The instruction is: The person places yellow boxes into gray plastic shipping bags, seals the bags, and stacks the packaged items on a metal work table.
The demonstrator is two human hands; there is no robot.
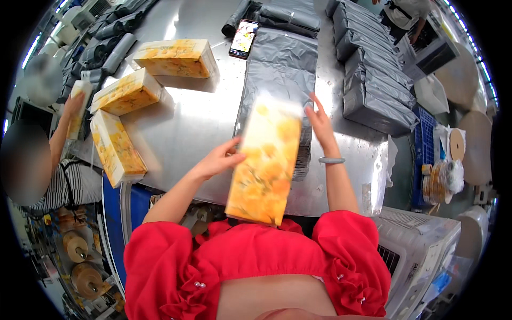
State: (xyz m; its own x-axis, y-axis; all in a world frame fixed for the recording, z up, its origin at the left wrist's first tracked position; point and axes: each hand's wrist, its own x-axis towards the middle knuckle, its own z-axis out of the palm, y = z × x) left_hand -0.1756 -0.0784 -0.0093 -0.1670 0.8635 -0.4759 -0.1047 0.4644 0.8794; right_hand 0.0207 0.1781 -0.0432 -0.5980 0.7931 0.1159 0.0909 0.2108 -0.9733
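Note:
A yellow-and-white floral tissue pack (264, 165) is tilted between my hands, its lower end close to my red top and its upper end blurred. My left hand (217, 160) grips it at the left edge, thumb and fingers against its side. By its upper right corner is my right hand (321, 124), fingers stretched and apart; whether the thumb touches the pack I cannot tell. Beneath the pack lies a stack of grey plastic mailing bags (277, 69). To the left, three more floral packs stand on the metal table: one far (173, 57), one middle (127, 92), one near (117, 149).
A phone with a lit screen (244, 38) lies beside the bags. Filled grey parcels (376, 90) line the table's right side. Rolled dark bags (114, 53) lie far left, where a co-worker's hand (74, 104) holds another pack. A blue crate (424, 141) stands beyond the right edge.

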